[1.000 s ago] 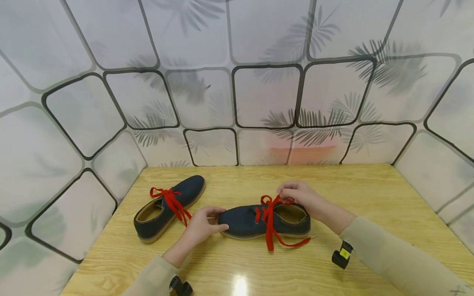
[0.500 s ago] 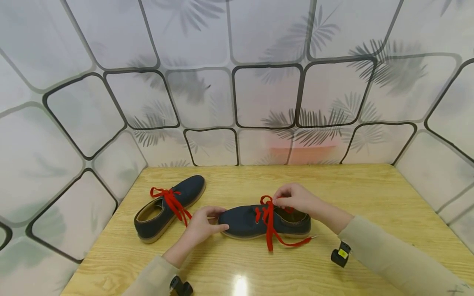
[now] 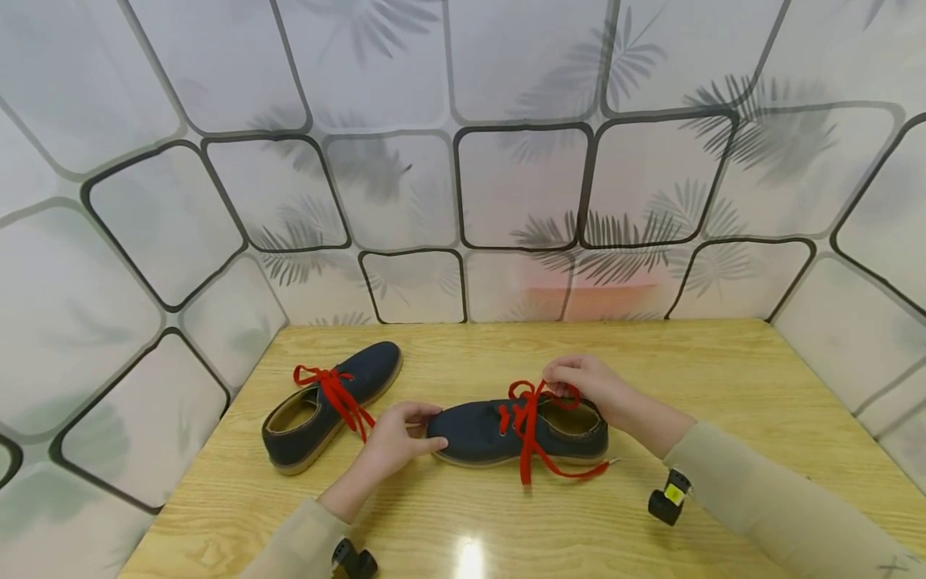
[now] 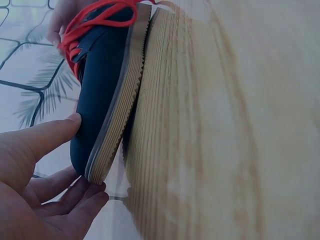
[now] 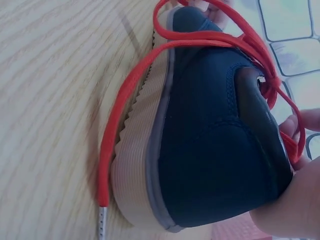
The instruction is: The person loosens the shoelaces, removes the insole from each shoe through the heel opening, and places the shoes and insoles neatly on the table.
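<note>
The left hand is gripping the shoe at its left end; the right hand is pinching the lace, best worked gently.

Wooden table — leaf-patterned backdrop behind

- Wooden table, pale yellow-brown, its grain running in fine wavy lines.
- Back wall standing behind the table's far edge: whitish, printed with rounded black and grey outlines and grey palm fronds.
- Side walls, left and right – same pattern.
- Pinkish-red patch low on the back wall.
- Bright glare on the tabletop – light reflected near the front.
</note>
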A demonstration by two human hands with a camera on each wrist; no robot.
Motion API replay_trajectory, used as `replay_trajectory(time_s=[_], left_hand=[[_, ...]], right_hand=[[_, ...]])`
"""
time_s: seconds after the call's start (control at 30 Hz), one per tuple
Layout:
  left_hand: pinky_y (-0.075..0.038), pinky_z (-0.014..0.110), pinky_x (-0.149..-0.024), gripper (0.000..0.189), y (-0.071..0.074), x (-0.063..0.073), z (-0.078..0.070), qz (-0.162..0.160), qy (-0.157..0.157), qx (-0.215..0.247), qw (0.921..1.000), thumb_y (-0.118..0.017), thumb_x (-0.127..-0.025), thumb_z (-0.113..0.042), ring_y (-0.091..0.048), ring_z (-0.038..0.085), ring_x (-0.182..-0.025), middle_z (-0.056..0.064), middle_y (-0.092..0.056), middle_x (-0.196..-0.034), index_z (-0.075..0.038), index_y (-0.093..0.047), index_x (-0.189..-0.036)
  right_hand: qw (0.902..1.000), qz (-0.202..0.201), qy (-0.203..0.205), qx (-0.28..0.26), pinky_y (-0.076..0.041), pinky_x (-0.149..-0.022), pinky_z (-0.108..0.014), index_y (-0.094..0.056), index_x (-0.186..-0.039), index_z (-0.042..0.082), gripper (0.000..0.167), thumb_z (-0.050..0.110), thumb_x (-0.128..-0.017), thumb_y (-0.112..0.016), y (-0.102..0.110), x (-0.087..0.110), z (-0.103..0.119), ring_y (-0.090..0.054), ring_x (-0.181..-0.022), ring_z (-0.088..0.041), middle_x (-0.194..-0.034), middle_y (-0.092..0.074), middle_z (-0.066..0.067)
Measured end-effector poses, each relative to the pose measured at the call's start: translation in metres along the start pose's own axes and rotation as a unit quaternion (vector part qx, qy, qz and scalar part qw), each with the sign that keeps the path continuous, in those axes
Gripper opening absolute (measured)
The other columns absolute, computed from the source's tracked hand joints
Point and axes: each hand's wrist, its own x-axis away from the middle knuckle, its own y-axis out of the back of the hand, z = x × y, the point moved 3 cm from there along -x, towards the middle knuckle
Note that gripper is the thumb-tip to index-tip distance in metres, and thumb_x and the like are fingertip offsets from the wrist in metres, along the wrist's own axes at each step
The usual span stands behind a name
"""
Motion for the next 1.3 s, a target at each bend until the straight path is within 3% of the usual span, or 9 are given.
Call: replay_trajectory(time_s=[0.2, 0.4, 0.67, 1.03, 1.3], left_hand=[[-0.064, 0.045, -0.101, 0.047, 0.0000, 0.0000, -0.0002, -0.006, -0.007, -0.005, 0.9999, -0.089, -0.083, 0.000, -0.071, 0.037, -0.117, 0.020, -0.073, -0.126, 0.003, -0.073, -0.127], [-0.064, 0.044, -0.100, 0.046, -0.0018, -0.0003, 0.0021, -0.008, 0.005, -0.011, 0.9999, -0.089, -0.084, 0.000, -0.070, 0.035, -0.116, 0.018, -0.072, -0.126, 0.001, -0.074, -0.127], [-0.064, 0.045, -0.101, 0.047, -0.0009, -0.0001, 0.0008, -0.007, 0.001, -0.010, 0.9999, -0.089, -0.084, 0.000, -0.070, 0.037, -0.118, 0.019, -0.072, -0.128, 0.001, -0.074, -0.128], [-0.064, 0.044, -0.100, 0.046, -0.0014, 0.0001, 0.0013, -0.011, -0.002, -0.012, 0.9999, -0.089, -0.084, 0.000, -0.070, 0.036, -0.117, 0.019, -0.071, -0.127, 0.001, -0.074, -0.127], [-0.064, 0.045, -0.101, 0.047, -0.0008, -0.0002, 0.0003, -0.010, -0.007, -0.013, 0.9998, -0.090, -0.083, -0.001, -0.070, 0.037, -0.117, 0.019, -0.072, -0.127, 0.002, -0.074, -0.128]], right_hand=[[0.9997, 0.009, 0.010, -0.021, -0.052, -0.077, -0.026, -0.068, -0.092, 0.006, 0.016, 0.012, -0.102, -0.058, 0.0013, 0.0015, 0.0002, -0.058, -0.080, -0.013, -0.082, -0.062, 0.005], [0.9966, 0.059, 0.046, 0.034, -0.057, -0.075, -0.024, -0.071, -0.106, -0.009, 0.021, 0.007, -0.101, -0.058, -0.0020, 0.0019, 0.0026, -0.062, -0.081, -0.013, -0.089, -0.069, 0.005], [0.9888, 0.073, 0.058, 0.116, -0.052, -0.066, -0.027, -0.075, -0.102, -0.002, 0.015, 0.011, -0.099, -0.070, -0.0062, 0.0013, 0.0058, -0.058, -0.075, -0.014, -0.081, -0.067, 0.002], [0.9960, 0.041, 0.006, 0.080, -0.053, -0.076, -0.029, -0.075, -0.105, -0.002, 0.020, 0.014, -0.102, -0.064, -0.0062, 0.0014, 0.0047, -0.060, -0.081, -0.015, -0.085, -0.066, 0.002], [0.9994, 0.022, -0.001, 0.026, -0.051, -0.077, -0.027, -0.071, -0.100, -0.002, 0.022, 0.017, -0.104, -0.060, -0.0020, 0.0001, 0.0024, -0.058, -0.082, -0.015, -0.085, -0.063, 0.003]])
